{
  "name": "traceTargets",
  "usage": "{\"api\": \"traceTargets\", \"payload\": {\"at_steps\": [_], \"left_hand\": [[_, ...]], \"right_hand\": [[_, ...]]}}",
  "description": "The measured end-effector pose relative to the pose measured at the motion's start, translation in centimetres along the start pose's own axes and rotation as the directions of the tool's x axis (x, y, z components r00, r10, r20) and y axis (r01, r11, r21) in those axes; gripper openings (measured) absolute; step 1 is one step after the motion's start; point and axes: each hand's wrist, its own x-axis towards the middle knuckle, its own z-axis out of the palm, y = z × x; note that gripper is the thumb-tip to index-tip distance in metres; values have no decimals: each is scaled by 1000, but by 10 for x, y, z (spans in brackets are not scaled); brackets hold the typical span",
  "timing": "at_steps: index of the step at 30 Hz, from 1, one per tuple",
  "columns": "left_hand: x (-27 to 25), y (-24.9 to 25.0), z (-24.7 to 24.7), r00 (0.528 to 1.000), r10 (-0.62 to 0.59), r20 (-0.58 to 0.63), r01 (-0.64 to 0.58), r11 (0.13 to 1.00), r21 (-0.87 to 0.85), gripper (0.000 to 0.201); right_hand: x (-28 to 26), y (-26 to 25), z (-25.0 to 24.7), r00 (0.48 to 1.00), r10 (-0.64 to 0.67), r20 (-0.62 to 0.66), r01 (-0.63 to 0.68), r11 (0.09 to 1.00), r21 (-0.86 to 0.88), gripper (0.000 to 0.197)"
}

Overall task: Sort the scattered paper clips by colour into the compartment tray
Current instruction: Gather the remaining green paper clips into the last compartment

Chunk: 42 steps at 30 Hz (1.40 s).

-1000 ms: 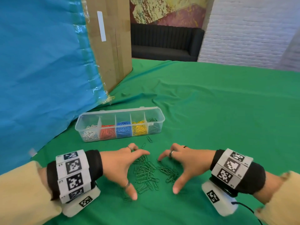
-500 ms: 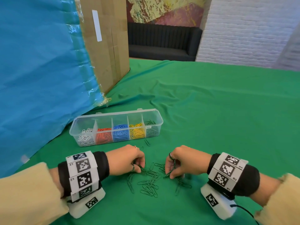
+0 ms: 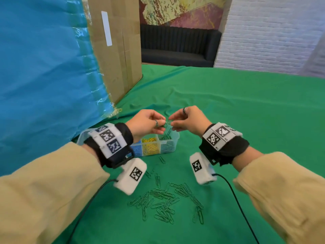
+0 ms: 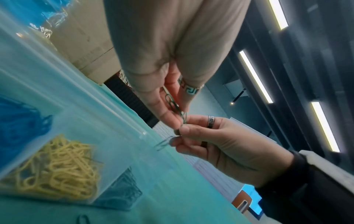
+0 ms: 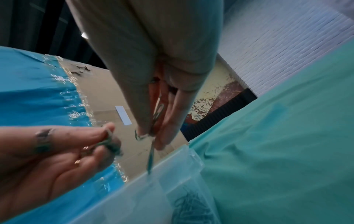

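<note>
Mid-frame, left hand (image 3: 144,124) and right hand (image 3: 189,121) each pinch green paper clips (image 3: 166,125) above the compartment tray (image 3: 173,140); loose clips (image 3: 165,201) lie lower centre.

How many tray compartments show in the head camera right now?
3: the blue one against the left wrist, the yellow one next right, the green one at the right end of the tray. The left wrist hides the rest of it, so more may exist.
</note>
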Motion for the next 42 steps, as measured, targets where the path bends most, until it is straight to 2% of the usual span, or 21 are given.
{"api": "traceTargets", "payload": {"at_steps": [3,6,9,12,14,17,19,20,22,24,25,26,27,28,31,32,34,35,37,40,42], "left_hand": [[16,-6,4,999,-42,-14,42,998,39,8],[16,-13,5,989,-130,67,121,985,120,14],[6,-13,1,989,-95,113,73,980,186,20],[-8,-9,-10,978,-14,206,-49,954,296,23],[-22,-6,-18,969,41,242,-120,939,323,21],[-48,-8,-29,966,176,187,-236,896,376,14],[-63,-16,-36,960,223,172,-279,821,499,14],[-67,-22,-40,963,187,196,-268,770,579,13],[-73,-38,-44,970,1,244,-195,603,774,13],[-73,-52,-42,958,-180,222,-138,390,910,24],[-72,-57,-39,952,-232,199,-117,322,939,30],[-71,-60,-36,949,-255,185,-106,295,950,33],[-70,-61,-32,944,-274,186,-98,308,946,33],[-69,-63,-30,933,-289,214,-99,364,926,30],[-69,-60,-25,880,-337,335,-57,625,778,18],[-69,-60,-25,881,-321,348,-56,660,749,20],[-72,-55,-21,919,-247,307,-105,598,795,19],[-74,-55,-21,935,-212,286,-128,550,825,31],[-78,-57,-21,933,-206,296,-155,513,845,63],[-88,-66,-24,876,-285,390,-246,431,868,104],[-93,-71,-20,850,-319,419,-316,328,890,115]], "right_hand": [[-1,5,6,1000,20,-24,-19,999,31,8],[-13,9,1,997,-61,-57,53,991,-125,7],[-34,10,-5,993,-118,-20,112,971,-209,7],[-58,10,-9,989,-92,112,121,950,-289,8],[-72,13,-13,975,-25,222,109,923,-370,8],[-91,23,-19,889,196,414,30,878,-478,18],[-103,29,-20,815,330,476,-52,860,-507,27],[-107,31,-19,799,364,478,-83,855,-513,32],[-110,33,-12,803,384,455,-99,839,-535,37],[-109,30,0,830,342,441,-34,820,-572,40],[-107,28,8,840,308,448,9,816,-578,42],[-105,24,15,841,277,465,51,815,-577,43],[-103,19,22,834,252,490,93,812,-577,42],[-100,14,29,828,229,511,135,805,-578,40],[-86,1,41,853,152,499,218,766,-605,40],[-80,-2,44,860,143,490,232,744,-626,44],[-70,-4,49,838,164,521,280,691,-667,49],[-67,-4,52,812,182,554,315,663,-680,48],[-67,-2,54,771,197,606,374,630,-681,43],[-83,-1,47,762,141,632,391,678,-623,39],[-97,-1,41,753,111,648,396,711,-582,44]]}}
